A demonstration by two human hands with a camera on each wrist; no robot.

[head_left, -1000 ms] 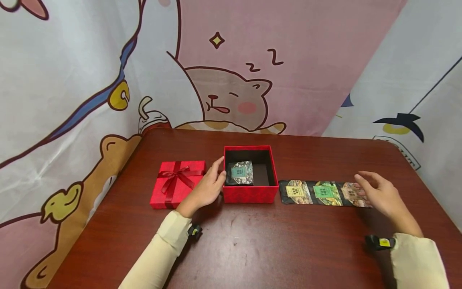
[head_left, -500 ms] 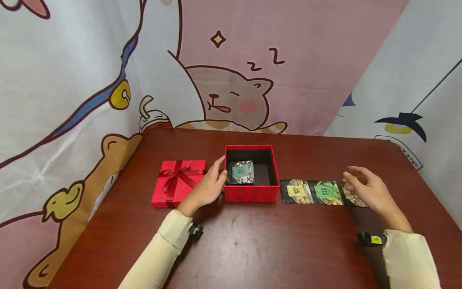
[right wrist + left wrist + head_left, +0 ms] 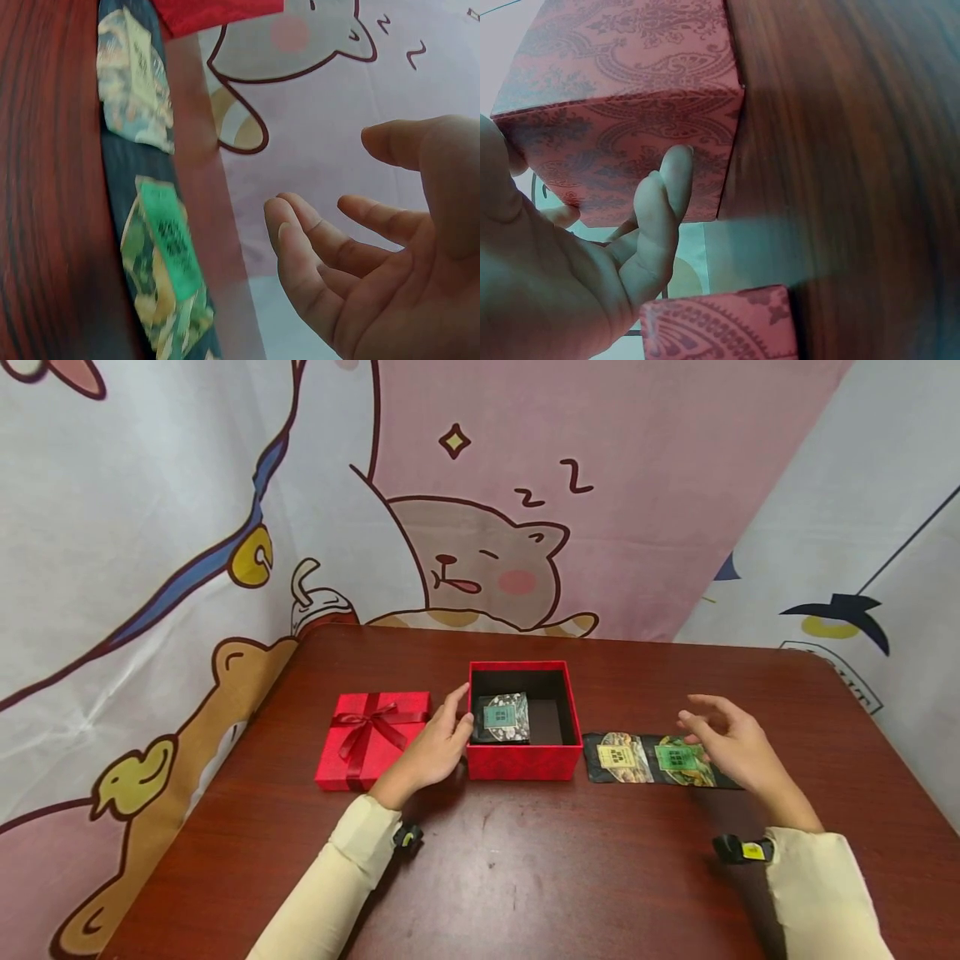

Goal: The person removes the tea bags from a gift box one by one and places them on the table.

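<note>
An uncovered red patterned gift box [image 3: 523, 765] with a black inside stands mid-table. Inside, on its left, lies a black packet with a teal label [image 3: 501, 718]. My left hand [image 3: 429, 753] rests fingers against the box's left wall; in the left wrist view, it touches the patterned side [image 3: 622, 131]. To the right of the box lie flat black packets in a row, one with a yellow label [image 3: 617, 757] and one with a green label [image 3: 677, 758]. My right hand [image 3: 738, 750] hovers over the row's right end, fingers loosely bent and holding nothing, and hides most of a third packet.
The red lid [image 3: 386, 720], tied with a dark red ribbon bow, lies left of the box beside my left forearm. All of it stands on a brown wooden table [image 3: 540, 868]. A cartoon-printed cloth [image 3: 637, 527] hangs behind the table's back edge.
My right hand has moved left along the row of packets, from beside the third packet to near the green-labelled one. My left hand, the box and the packets have stayed in place.
</note>
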